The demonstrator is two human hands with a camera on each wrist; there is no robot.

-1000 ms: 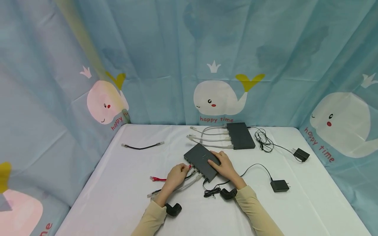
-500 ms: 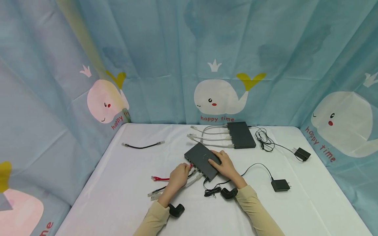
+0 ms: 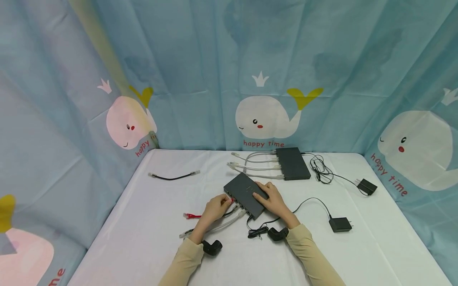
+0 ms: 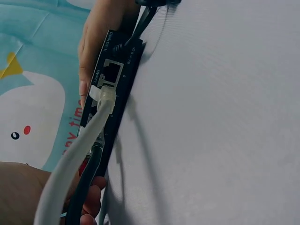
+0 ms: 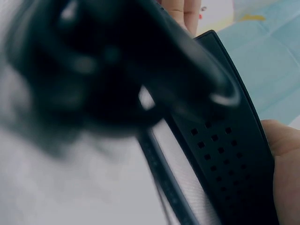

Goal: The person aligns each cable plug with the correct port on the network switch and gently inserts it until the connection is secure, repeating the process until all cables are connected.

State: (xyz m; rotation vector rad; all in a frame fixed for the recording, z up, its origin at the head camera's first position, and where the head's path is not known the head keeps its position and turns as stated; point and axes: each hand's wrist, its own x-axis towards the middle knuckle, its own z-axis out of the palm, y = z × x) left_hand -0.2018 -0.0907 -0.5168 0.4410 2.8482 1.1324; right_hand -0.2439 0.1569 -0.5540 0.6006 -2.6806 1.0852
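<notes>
A black network switch [image 3: 244,191] is tilted up off the white table, its port side facing left. My right hand [image 3: 274,201] grips its right edge, thumb on top; the right wrist view shows its vented face [image 5: 218,152]. At the port side, my left hand [image 3: 216,207] pinches the red network cable [image 3: 192,216] by its plug end; fingers mostly hide that plug, so its seating cannot be told. Beside it, a black network cable [image 4: 92,161] and a white one [image 4: 97,123] sit in ports. A bare port [image 4: 111,72] lies between the white cable and the power plug [image 4: 136,36].
Behind stands a second black switch [image 3: 293,163] with several grey cables [image 3: 262,168] and a coiled power cord [image 3: 321,171] leading to an adapter [image 3: 366,186]. Another adapter [image 3: 340,224] lies at right. A short black cable [image 3: 174,177] lies back left.
My left hand turned and shifted right toward the switch, then drew slightly back left, still pinching the red cable. The right hand and switch have hardly moved.
</notes>
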